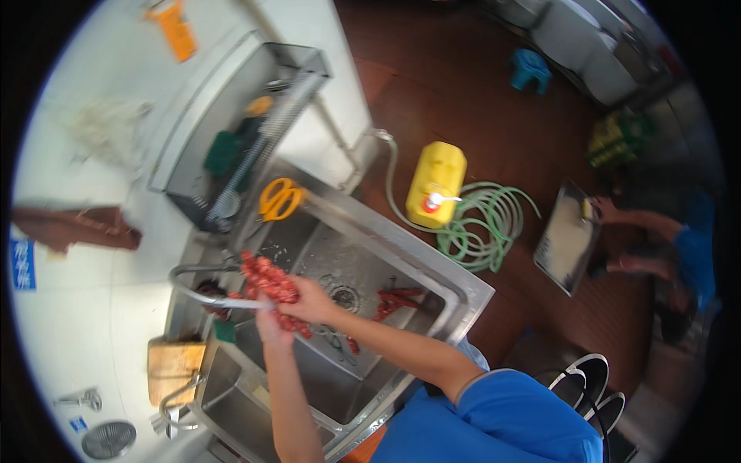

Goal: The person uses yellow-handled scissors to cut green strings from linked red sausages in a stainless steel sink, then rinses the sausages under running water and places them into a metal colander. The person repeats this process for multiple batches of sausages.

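Under the metal faucet [231, 301], my left hand [274, 324] and my right hand [310, 301] grip a bundle of red-and-white sausage links [269, 279]. Both hands are above the stainless steel sink [324, 243]. More sausage links [396, 301] lie in the basin, right of the drain [344, 296]. Loops of string [338, 345] and a small red piece [353, 345] rest below my right forearm. Scissors with orange handles [281, 199] lie at the basin's upper left corner. The undersides of the fingers are partly hidden by the bundle and the faucet.
A wire rack [249, 153] on the wall holds green scouring pads. A wooden board [173, 370] stands by a second faucet. Beyond the sink are a yellow jug [437, 182] and coiled hose [492, 231]. At right, another person's hands are near a metal tray [567, 237].
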Motion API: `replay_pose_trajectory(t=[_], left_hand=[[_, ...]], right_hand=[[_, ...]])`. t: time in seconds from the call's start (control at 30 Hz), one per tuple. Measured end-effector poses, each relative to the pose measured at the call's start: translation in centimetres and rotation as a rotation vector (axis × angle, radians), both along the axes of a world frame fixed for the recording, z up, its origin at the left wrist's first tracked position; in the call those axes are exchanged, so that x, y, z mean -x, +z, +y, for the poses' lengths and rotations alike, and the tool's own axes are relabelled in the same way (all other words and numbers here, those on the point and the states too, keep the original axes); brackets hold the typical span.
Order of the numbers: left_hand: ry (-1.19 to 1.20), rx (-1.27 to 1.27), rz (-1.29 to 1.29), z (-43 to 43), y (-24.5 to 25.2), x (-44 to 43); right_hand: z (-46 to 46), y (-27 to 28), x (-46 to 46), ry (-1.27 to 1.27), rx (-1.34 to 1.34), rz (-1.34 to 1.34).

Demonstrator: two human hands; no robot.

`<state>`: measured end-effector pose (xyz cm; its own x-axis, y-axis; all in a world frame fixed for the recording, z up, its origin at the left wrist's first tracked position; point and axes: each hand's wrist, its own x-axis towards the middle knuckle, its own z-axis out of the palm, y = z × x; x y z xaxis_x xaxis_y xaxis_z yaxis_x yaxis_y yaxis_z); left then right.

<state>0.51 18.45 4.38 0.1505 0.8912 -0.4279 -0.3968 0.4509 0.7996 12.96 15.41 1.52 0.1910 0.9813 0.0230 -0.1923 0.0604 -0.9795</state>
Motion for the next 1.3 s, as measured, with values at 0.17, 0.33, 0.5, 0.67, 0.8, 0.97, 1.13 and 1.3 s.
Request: replay_pose_trajectory(t=[0.17, 0.33, 0.5, 0.67, 0.8, 0.97, 1.13, 1.3], left_hand=[[-0.055, 0.023, 0.020, 0.5, 0.1, 0.2], [-0.067, 0.057, 0.010, 0.9, 0.9, 0.5], [0.102, 0.080, -0.049, 0.3, 1.3, 1.7], [0.118, -0.064, -0.058, 1.0, 1.7, 2.8], [0.096, -0.149, -0.004, 2.0, 1.6, 2.6], [0.135, -0.203, 0.202, 0.7, 0.4, 0.1], [0.111, -0.183, 0.043, -0.7, 0.6, -2.1], [0.250, -0.052, 0.026, -1.3, 2.7, -3.6]], right_hand=[[0.5, -0.1, 0.0, 0.068, 0.104, 0.053], [1.4, 0.9, -0.2, 0.129, 0.014, -0.085], [2.7, 3.3, 1.8, 0.313, 0.084, -0.170], [2.4, 5.0, 4.5, 0.098, 0.005, -0.209], [1.6, 5.1, 5.2, -0.122, 0.022, -0.149], [-0.5, 4.3, 3.9, -0.255, 0.139, -0.078], [-1.5, 4.6, 1.7, -0.132, 0.261, -0.227], [-1.6, 6.5, 0.3, -0.100, 0.203, -0.304]])
